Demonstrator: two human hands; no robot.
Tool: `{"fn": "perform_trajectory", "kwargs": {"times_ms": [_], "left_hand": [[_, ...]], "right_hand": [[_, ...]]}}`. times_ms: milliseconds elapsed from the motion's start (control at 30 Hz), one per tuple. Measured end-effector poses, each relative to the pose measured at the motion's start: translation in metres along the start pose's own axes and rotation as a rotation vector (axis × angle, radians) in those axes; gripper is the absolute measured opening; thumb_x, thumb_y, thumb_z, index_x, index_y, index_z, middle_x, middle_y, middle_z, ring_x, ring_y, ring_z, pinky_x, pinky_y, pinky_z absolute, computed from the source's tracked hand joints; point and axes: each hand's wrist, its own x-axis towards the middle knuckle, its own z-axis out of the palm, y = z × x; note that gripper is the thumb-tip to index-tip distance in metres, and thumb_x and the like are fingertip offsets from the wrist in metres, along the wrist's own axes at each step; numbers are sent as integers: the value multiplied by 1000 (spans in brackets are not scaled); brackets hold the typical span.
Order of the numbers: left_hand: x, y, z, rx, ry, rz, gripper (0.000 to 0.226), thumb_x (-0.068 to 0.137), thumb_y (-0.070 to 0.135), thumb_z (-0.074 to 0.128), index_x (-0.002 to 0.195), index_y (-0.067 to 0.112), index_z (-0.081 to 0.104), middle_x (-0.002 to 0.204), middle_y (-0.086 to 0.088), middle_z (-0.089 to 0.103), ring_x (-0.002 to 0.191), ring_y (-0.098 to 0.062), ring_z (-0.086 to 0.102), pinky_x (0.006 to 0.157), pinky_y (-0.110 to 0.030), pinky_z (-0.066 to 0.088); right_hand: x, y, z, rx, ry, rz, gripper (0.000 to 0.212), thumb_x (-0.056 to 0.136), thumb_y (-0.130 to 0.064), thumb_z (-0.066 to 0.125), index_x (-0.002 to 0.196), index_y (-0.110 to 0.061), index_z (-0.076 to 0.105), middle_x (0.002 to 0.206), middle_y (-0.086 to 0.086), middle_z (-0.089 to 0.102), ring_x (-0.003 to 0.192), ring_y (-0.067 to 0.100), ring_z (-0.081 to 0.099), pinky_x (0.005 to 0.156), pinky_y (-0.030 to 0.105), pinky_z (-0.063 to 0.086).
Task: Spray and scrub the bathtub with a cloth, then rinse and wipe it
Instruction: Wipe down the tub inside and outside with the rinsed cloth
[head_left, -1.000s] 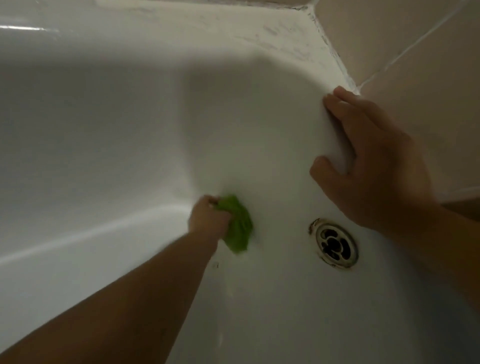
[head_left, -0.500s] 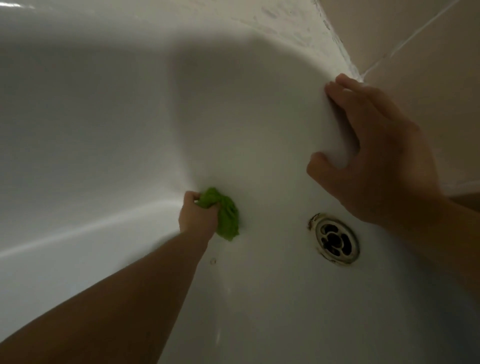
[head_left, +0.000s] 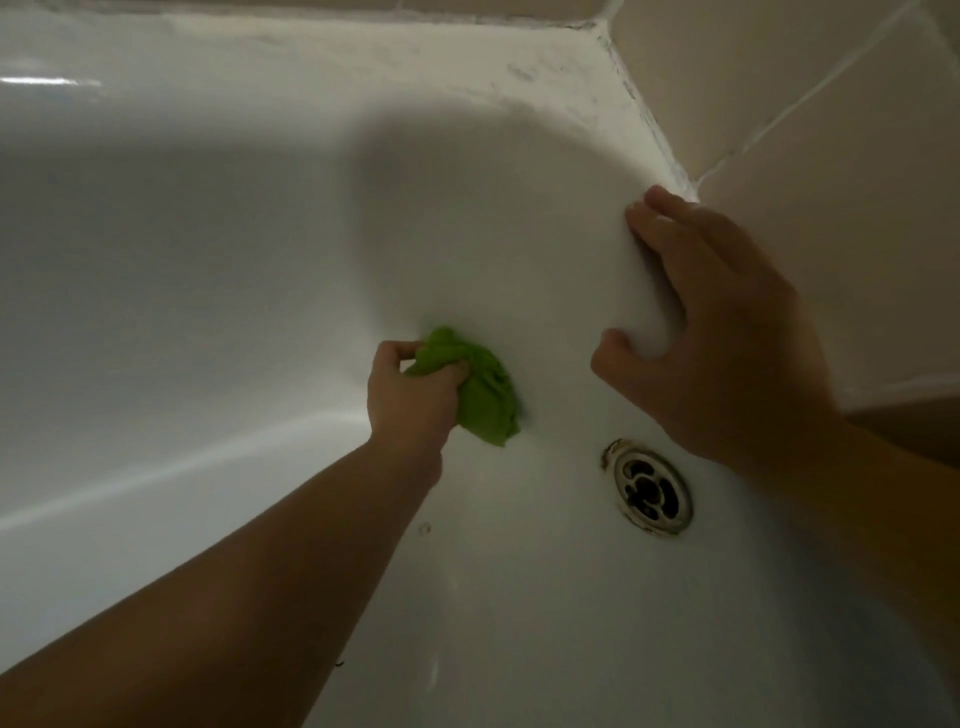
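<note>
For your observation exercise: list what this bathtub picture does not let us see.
Head view only:
- Tub surface under the cloth: covered by the cloth and the left hand.
- Rim of the tub under the right hand: covered by the palm.
- Inside the drain: too dark.
- Both elbows: cut off by the frame edge.

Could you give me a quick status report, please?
Left hand grips green cloth against tub. Right hand braces on rim. Nothing obstructing.
</note>
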Motion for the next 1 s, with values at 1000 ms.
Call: {"fn": "perform_trajectory", "kwargs": {"times_ms": [1000], "left_hand": [[-102, 38, 38, 132, -50, 609, 42, 75, 44, 81, 114, 37, 69, 110, 10, 69, 103, -9, 66, 93, -40, 59]], "right_hand": [[-79, 14, -8, 74, 95, -153, 54, 101, -23, 52, 145, 9, 50, 154, 24, 47, 145, 34, 44, 123, 42, 34]]}}
